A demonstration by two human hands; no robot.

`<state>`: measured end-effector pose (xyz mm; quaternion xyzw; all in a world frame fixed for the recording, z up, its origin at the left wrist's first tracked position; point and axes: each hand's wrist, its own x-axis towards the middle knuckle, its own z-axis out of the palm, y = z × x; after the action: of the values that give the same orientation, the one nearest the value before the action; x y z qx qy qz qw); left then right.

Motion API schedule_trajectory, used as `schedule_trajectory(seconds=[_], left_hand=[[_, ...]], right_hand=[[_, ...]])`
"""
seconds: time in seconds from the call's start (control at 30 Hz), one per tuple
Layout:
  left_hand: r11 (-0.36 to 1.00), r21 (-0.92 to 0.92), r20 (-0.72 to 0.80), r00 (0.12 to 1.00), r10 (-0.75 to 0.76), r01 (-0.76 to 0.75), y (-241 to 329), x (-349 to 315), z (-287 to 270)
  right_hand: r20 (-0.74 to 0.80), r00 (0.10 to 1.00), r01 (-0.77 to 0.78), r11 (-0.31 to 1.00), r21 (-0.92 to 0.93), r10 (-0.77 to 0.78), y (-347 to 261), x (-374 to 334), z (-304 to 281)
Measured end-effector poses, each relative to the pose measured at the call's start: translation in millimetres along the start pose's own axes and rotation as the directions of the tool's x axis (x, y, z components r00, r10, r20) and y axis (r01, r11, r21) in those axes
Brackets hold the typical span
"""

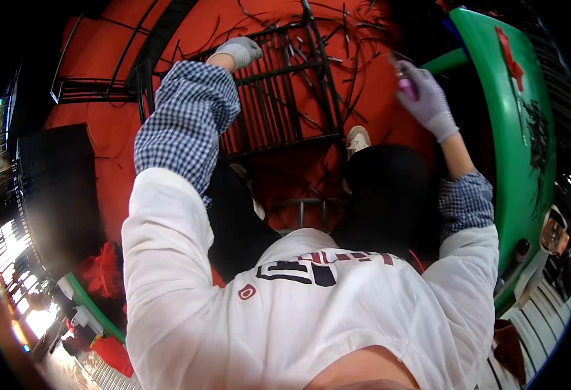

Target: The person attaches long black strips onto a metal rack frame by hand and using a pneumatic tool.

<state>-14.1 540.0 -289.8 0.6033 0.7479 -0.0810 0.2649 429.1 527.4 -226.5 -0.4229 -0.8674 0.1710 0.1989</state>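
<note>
A black slatted metal frame (279, 91) stands upright on the red floor in front of me. My left hand (240, 51), in a pale knitted glove, is closed over the frame's far left rail; its fingertips are partly hidden. To the right of the frame, my right hand (425, 99), gloved too, is closed around a small pink-handled tool (407, 88). A thin, blurred tip points up from it, too unclear to name. The right hand is raised off the frame.
Dark strips (357, 39) lie scattered on the red floor (379, 84) beyond the frame. A green table (503, 84) curves along my right, carrying a red scrap (510, 58) and a heap of black strips (537, 130). Another black frame (93, 91) stands at far left.
</note>
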Motion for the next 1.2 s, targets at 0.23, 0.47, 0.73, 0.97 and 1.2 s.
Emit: schedule_trajectory(seconds=[0.23, 0.47, 0.73, 0.97, 1.2], left_hand=[[0.996, -0.012, 0.091, 0.992, -0.091, 0.093, 26, 60, 72], [0.945, -0.306, 0.106, 0.99, -0.091, 0.119, -8, 103, 139], [0.651, -0.755, 0.027, 0.989, 0.143, -0.074, -7, 98, 129], [0.575, -0.816, 0.115, 0.992, 0.058, 0.061, 50, 57, 102], [0.54, -0.836, 0.169, 0.983, 0.077, 0.102, 35, 66, 108]], right_hand=[[0.376, 0.916, 0.213, 0.963, -0.163, -0.139, -4, 37, 131], [0.449, 0.888, 0.254, 0.916, -0.309, -0.094, -29, 95, 178], [0.571, 0.817, 0.341, 0.864, -0.37, -0.078, -40, 115, 181], [0.548, 0.831, 0.37, 0.832, -0.414, -0.096, -8, 89, 169], [0.512, 0.847, 0.377, 0.843, -0.383, -0.146, -4, 91, 175]])
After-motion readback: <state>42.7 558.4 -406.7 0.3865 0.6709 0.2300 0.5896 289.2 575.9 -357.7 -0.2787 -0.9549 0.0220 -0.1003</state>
